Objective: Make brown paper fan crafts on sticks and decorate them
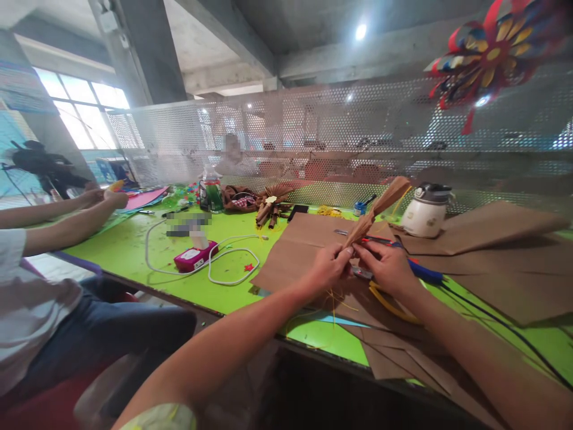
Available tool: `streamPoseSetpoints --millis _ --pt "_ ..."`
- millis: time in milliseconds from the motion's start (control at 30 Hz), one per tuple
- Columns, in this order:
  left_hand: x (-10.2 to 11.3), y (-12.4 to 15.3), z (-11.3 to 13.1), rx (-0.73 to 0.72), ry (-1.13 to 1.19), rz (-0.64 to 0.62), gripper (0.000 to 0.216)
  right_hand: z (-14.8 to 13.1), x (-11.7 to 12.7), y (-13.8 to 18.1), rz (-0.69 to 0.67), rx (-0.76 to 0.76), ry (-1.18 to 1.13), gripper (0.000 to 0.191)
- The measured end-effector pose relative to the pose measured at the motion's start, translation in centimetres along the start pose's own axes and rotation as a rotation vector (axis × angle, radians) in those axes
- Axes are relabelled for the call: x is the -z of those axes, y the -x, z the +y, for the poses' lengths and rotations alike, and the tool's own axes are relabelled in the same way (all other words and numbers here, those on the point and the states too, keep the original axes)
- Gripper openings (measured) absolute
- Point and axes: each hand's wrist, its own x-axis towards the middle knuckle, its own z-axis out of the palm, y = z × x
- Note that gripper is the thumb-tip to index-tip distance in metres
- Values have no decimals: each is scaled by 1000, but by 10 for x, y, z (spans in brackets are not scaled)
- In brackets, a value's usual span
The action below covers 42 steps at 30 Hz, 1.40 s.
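My left hand [330, 267] and my right hand [385, 267] meet over the green table [129, 248], both pinched on the lower end of a folded brown paper fan [380, 204] that slants up and to the right. Thin yellow string [333, 298] trails down from under my hands. The hands rest above brown paper sheets [299, 245]. A blue-handled tool [423, 273] and a yellow loop [387, 304] lie just under my right wrist.
A white jug [426, 210] stands at the back right among more brown sheets [496, 224]. A pink power strip [196, 257] with a white cable, a bottle [210, 191] and finished paper fans [271, 206] lie further left. Another person's arms [67, 218] reach over the table's left end. Perforated metal screen behind.
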Motion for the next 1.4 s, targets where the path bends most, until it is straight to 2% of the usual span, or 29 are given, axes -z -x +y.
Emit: streamPoseSetpoints --millis 300,600,867,1100,1400 --pt "-1 -1 -3 -15 18 -57 34 0 4 -1 -47 -18 0 36" --pt "1 -2 -8 -85 -155 -4 34 -4 4 0 -33 -6 48 35" --pt "0 1 -4 -48 -102 18 33 -2 -3 0 11 -40 63 37" --pt "-2 0 -4 -47 41 0 31 3 -3 2 -18 -13 -11 35" --pt "-3 -2 -8 -45 9 -19 32 -2 3 2 -48 -10 7 34"
